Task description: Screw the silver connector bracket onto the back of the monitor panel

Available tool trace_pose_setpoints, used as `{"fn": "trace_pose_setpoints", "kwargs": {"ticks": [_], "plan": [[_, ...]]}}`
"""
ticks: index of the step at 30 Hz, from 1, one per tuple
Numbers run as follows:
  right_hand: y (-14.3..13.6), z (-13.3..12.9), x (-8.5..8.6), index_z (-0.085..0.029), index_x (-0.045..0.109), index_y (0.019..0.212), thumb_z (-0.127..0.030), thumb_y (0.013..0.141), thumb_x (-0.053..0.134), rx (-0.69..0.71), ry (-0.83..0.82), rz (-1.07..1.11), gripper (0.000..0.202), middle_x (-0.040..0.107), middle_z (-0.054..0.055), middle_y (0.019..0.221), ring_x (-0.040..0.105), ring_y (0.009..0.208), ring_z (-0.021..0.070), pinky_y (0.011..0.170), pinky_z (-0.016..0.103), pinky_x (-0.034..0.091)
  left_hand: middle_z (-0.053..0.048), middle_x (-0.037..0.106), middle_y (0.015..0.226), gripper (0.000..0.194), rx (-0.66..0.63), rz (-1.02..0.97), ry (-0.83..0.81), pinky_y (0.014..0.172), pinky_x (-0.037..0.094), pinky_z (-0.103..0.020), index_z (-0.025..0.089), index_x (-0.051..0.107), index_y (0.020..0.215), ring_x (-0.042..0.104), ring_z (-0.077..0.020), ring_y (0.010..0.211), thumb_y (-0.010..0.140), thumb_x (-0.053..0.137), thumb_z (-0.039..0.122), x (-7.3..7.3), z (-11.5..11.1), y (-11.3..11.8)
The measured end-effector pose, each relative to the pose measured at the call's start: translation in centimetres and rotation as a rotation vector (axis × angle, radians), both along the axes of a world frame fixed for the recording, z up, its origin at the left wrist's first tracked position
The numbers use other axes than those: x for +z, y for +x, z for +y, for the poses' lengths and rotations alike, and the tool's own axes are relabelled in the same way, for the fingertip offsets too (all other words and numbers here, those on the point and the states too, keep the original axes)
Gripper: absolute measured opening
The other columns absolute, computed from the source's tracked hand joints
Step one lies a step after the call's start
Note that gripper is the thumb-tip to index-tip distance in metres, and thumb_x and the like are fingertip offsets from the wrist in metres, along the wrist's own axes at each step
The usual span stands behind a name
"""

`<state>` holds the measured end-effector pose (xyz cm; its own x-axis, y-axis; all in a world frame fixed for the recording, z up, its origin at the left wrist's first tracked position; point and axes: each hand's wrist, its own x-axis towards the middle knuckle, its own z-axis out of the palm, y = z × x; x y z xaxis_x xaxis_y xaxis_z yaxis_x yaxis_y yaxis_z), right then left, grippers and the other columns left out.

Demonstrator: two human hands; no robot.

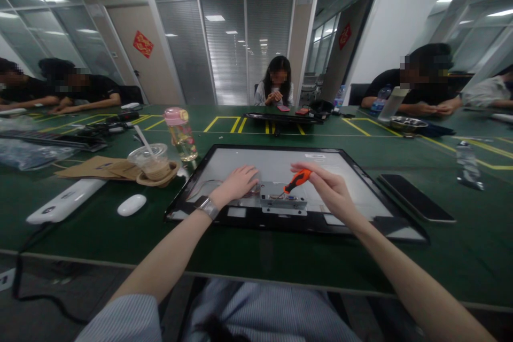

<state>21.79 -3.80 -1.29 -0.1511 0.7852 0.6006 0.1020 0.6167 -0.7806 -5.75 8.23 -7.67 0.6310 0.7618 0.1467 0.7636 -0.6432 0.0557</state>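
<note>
Centrally, the flat panel (280, 163) lies on the green worktop (240, 259), its black-framed near edge set back from the worktop's front edge, with a strip of green between. The right hand (332, 192) is clamped on the orange-and-black screwdriver (297, 180), which slants down to the metal bracket (284, 204) near the panel's near edge. The left hand (237, 184) lies over the panel just left of the bracket, fingers apart and outstretched.

Rightward, the dark phone (417, 197) lies close along the panel's slanting side, with a clear packet (468, 165) farther out. Leftward, green surface separates the panel from the white mouse (132, 204); the white power strip (66, 201) lies beyond. The plastic cup (151, 158) in its cardboard holder (158, 177) and the pink-lidded bottle (180, 136) stand near the panel's left side. Beyond its far edge, green worktop reaches a dark flat object (284, 117).
</note>
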Motion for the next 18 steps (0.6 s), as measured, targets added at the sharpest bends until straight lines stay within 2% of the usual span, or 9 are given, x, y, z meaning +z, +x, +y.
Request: {"fn": "trace_pose_setpoints", "kwargs": {"ticks": [2, 4, 8, 12, 18], "plan": [[-0.01, 0.07, -0.21, -0.032, 0.074, 0.127, -0.039, 0.102, 0.059, 0.056, -0.046, 0.043, 0.030, 0.077, 0.005, 0.124, 0.070, 0.118, 0.0261, 0.108, 0.051, 0.049, -0.015, 0.045, 0.160, 0.050, 0.003, -0.001, -0.003, 0.123, 0.033, -0.048, 0.016, 0.047, 0.151, 0.043, -0.0291, 0.148, 0.109, 0.034, 0.041, 0.11, -0.11, 0.08], [0.01, 0.16, -0.39, -0.033, 0.074, 0.126, -0.040, 0.101, 0.061, 0.080, -0.074, 0.091, 0.029, 0.079, 0.004, 0.121, 0.072, 0.116, 0.0260, 0.108, 0.051, 0.051, -0.015, 0.046, 0.159, 0.049, 0.007, -0.004, -0.001, 0.123, 0.033, -0.046, 0.017, 0.047, 0.150, 0.044, -0.0283, 0.148, 0.109, 0.035, 0.040, 0.10, -0.13, 0.12], [0.05, 0.23, -0.30, -0.031, 0.080, 0.111, -0.041, 0.095, 0.069, 0.031, -0.066, 0.089, 0.022, 0.081, 0.004, 0.106, 0.074, 0.105, 0.0258, 0.100, 0.047, 0.055, -0.014, 0.047, 0.159, 0.049, 0.008, -0.002, 0.011, 0.123, 0.033, -0.046, 0.017, 0.048, 0.150, 0.044, -0.0281, 0.147, 0.109, 0.035, 0.041, -0.04, -0.03, 0.10], [-0.01, 0.25, -0.06, -0.030, 0.083, 0.096, -0.039, 0.089, 0.075, -0.056, 0.003, 0.045, 0.013, 0.075, 0.004, 0.093, 0.070, 0.090, 0.0233, 0.084, 0.041, 0.057, -0.014, 0.047, 0.159, 0.050, 0.003, -0.001, 0.013, 0.123, 0.033, -0.047, 0.016, 0.047, 0.150, 0.044, -0.0287, 0.147, 0.109, 0.035, 0.041, -0.05, -0.01, 0.08], [-0.14, 0.55, -0.55, -0.030, 0.082, 0.082, -0.041, 0.084, 0.080, -0.016, -0.032, 0.159, 0.012, 0.067, 0.003, 0.088, 0.066, 0.088, 0.0232, 0.081, 0.041, 0.056, -0.014, 0.046, 0.159, 0.051, 0.012, 0.007, 0.003, 0.123, 0.032, -0.047, 0.016, 0.047, 0.151, 0.043, -0.0288, 0.148, 0.109, 0.033, 0.041, -0.05, -0.02, 0.14]]}}
